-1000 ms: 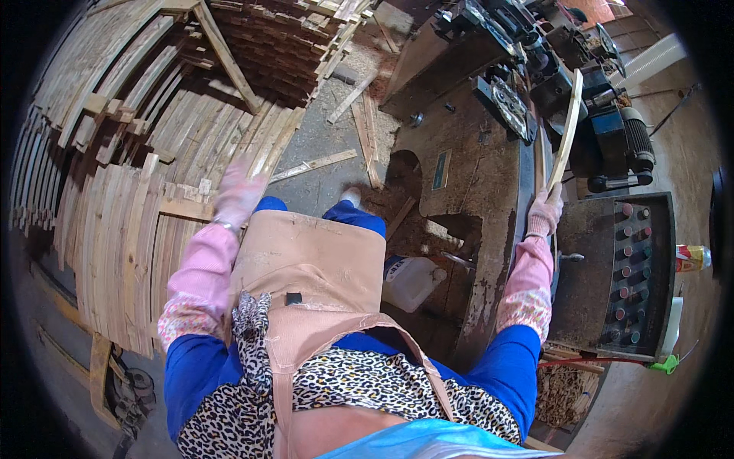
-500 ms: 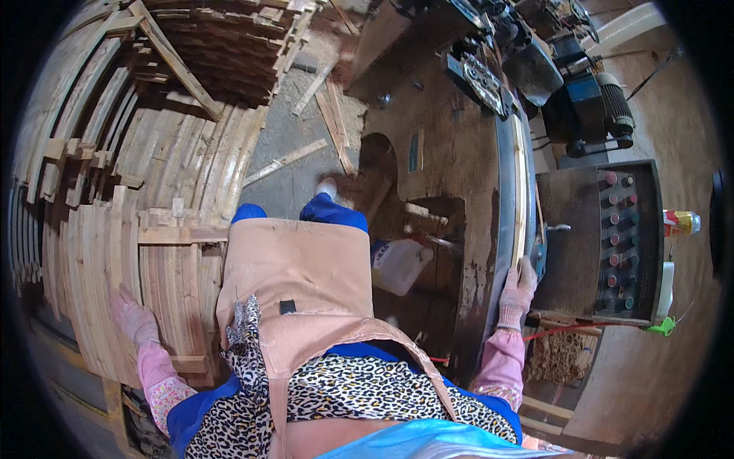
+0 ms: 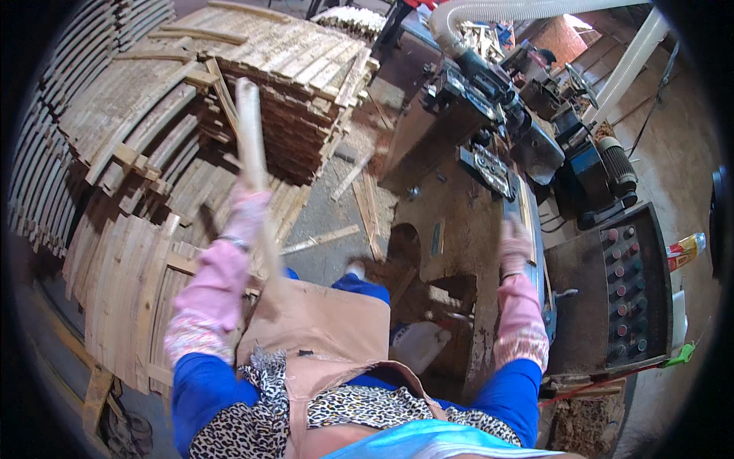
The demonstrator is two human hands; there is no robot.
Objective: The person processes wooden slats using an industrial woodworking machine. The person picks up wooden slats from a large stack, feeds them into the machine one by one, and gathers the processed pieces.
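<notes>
My left hand (image 3: 251,200), in a pale glove and pink sleeve, is closed around a long wooden strip (image 3: 251,126). The strip is raised above the stacked wood, tilted and blurred, its lower end in front of my apron (image 3: 321,317). On the right, my right hand (image 3: 516,243) reaches forward over the metal bed of a woodworking machine, its fingers stretched out and slightly blurred. Close beside those fingers, a second wooden strip (image 3: 527,206) lies lengthwise on the bed, its far end by the machine's feed head (image 3: 489,172).
Stacked wooden strips (image 3: 115,298) stand at my left, with a taller stack (image 3: 298,69) beyond. Offcuts (image 3: 367,206) litter the floor. Right of the bed are a button panel (image 3: 623,291), a motor (image 3: 615,164) and a pale hose (image 3: 627,69). A white jug (image 3: 419,346) sits below the bed.
My left hand has risen forward from the stack, now with a wooden strip in it. My right hand has moved forward along the bed, and the view has tilted up.
</notes>
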